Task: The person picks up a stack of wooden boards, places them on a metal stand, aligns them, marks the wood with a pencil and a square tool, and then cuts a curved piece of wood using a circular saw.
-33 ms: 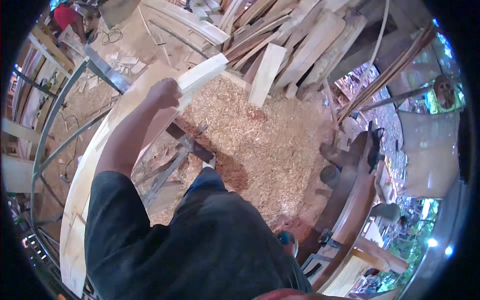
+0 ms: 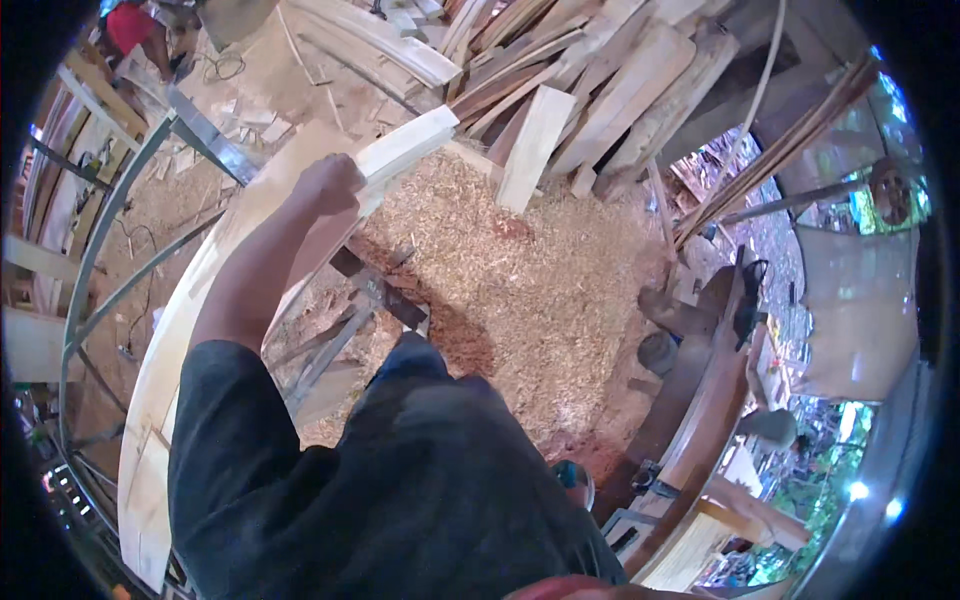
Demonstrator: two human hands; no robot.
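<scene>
My left hand (image 2: 331, 184) is closed in a fist-like grip at the far end of a long pale wooden board (image 2: 150, 465). The board runs along my left side, under my bare forearm. Just past my knuckles, a lighter squared length of wood (image 2: 408, 140) juts to the right. My fingertips are partly hidden by the hand itself. My right hand does not show clearly. A blurred reddish shape (image 2: 565, 588) lies at the lower edge, and I cannot tell what it is.
Stacked planks (image 2: 640, 100) lean at the back. Wood shavings (image 2: 520, 300) cover the floor, with a dark timber support (image 2: 378, 288) before me. A curved metal frame (image 2: 85, 260) stands left, a brown curved beam (image 2: 700, 400) right. Another person in red shorts (image 2: 138, 32) is far left.
</scene>
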